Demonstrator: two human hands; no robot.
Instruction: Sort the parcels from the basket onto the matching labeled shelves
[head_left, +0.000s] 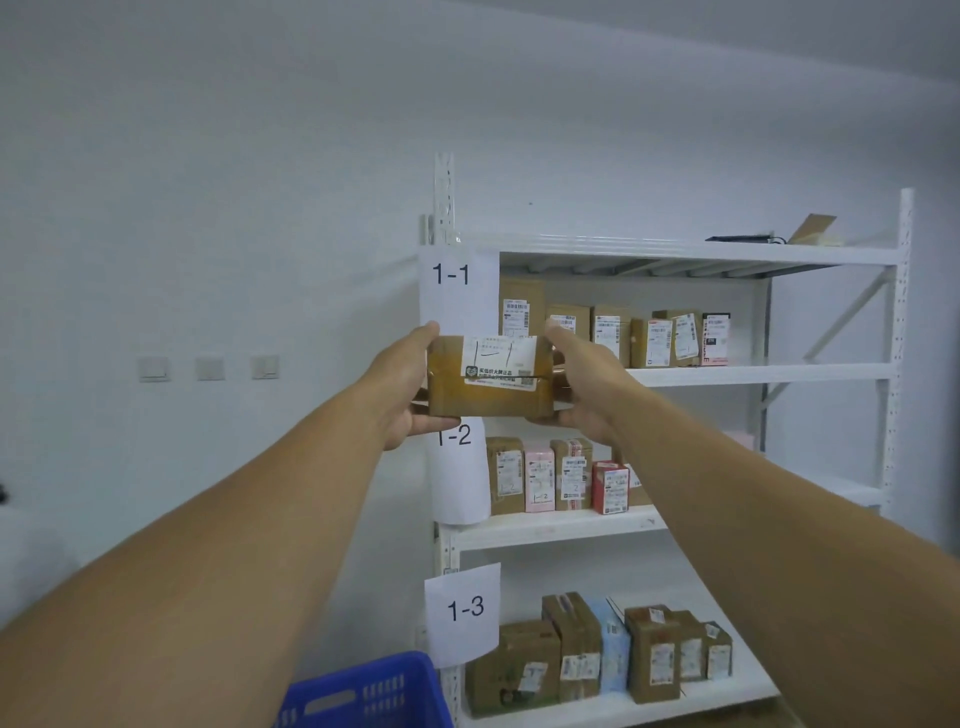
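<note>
I hold a brown cardboard parcel (488, 384) up at arm's length, its white label hand-marked "1-1". My left hand (405, 387) grips its left end and my right hand (587, 384) grips its right end. The parcel hangs in front of the left end of the white shelf unit, at the height of the shelf tagged "1-1" (451, 274). Below are the tags "1-2" (456, 435), partly hidden by the parcel, and "1-3" (465, 608). The blue basket (363, 693) shows at the bottom edge; its inside is out of view.
Each shelf carries a row of parcels: the 1-1 row (644, 338), the 1-2 row (561, 475), the 1-3 row (623, 654). A dark item and cardboard flap (810, 228) lie on top. Left of the unit is a white wall with three switches (208, 368).
</note>
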